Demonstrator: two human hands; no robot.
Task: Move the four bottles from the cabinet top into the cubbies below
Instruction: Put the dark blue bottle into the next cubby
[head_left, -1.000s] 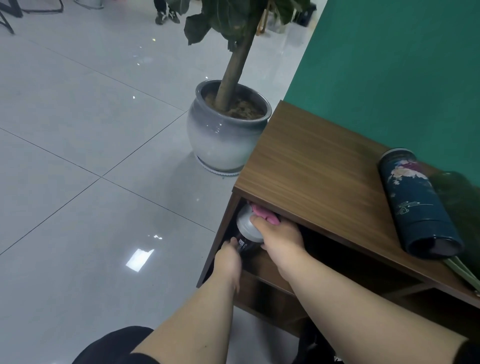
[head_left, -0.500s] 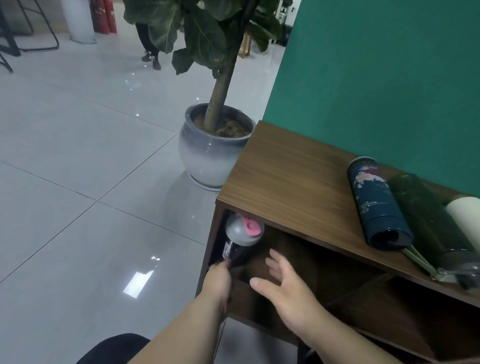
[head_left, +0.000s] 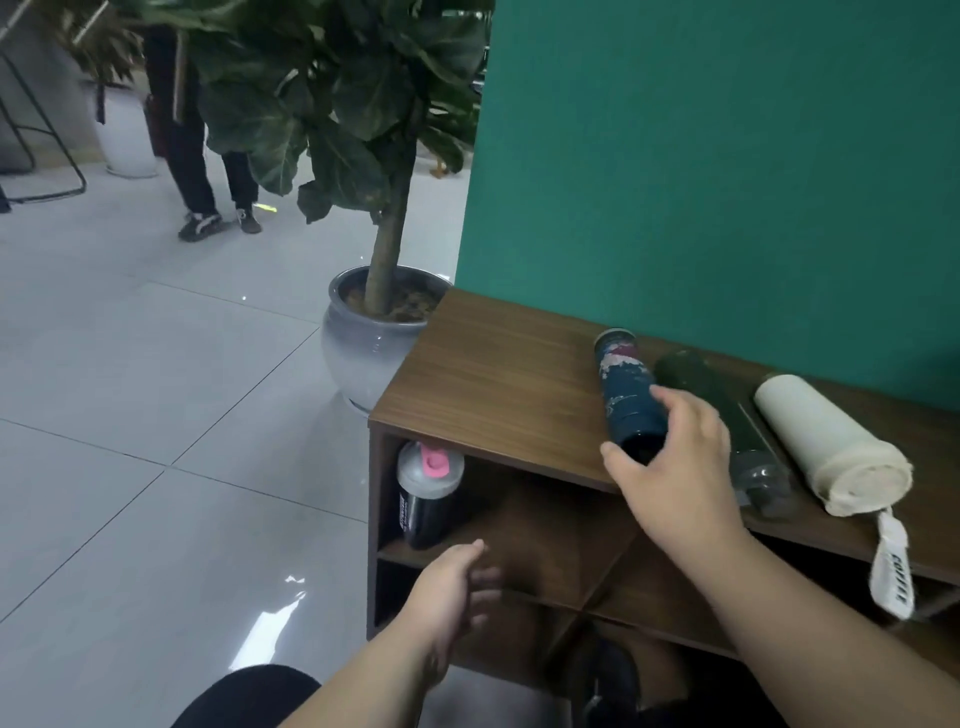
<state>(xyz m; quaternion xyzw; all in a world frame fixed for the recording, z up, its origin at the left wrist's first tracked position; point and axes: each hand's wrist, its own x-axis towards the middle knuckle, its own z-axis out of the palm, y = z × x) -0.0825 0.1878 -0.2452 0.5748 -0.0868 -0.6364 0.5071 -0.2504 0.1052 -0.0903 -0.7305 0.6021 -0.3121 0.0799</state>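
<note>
Now the right hand (head_left: 670, 467) reaches over the cabinet top (head_left: 498, 384) at centre right, fingers spread around the near end of the dark blue bottle (head_left: 626, 395), not yet closed on it. Just beside it to the right lie the dark green bottle (head_left: 727, 415) and the cream bottle (head_left: 826, 441), all three on their sides. Lower centre, the left hand (head_left: 447, 587) hangs loose, fingers apart, holding nothing. Upright in the top-left cubby (head_left: 519, 514) stands the black bottle (head_left: 426, 493) with its pink-capped grey lid.
</note>
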